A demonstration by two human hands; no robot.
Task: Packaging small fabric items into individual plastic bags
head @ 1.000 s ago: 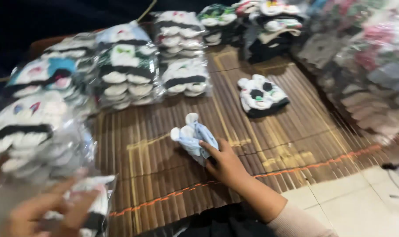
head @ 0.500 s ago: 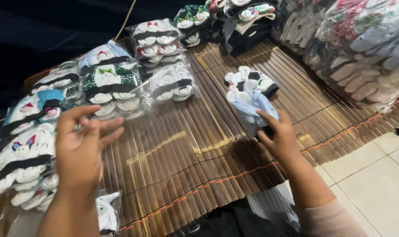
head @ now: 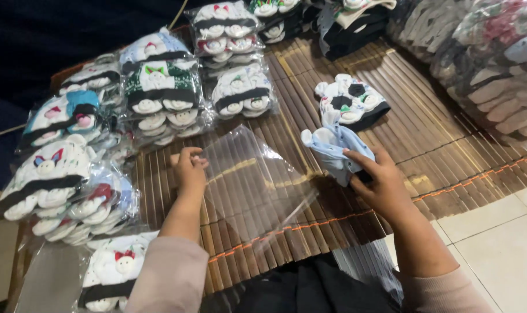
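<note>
While a clear plastic bag [head: 249, 185] is pinched at its edge by the left hand [head: 189, 169], a light blue sock bundle [head: 333, 149] is gripped by the right hand [head: 376, 182] over the bamboo mat [head: 426, 145]. Packed sock bundles [head: 159, 95] are piled nearby, and a loose black-and-white bundle [head: 350, 101] lies just behind.

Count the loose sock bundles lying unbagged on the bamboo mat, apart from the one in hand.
1: a white and black sock bundle lies on the bamboo mat, just beyond the light blue bundle gripped by the right hand. Others may be hidden among the bagged packs.
</note>
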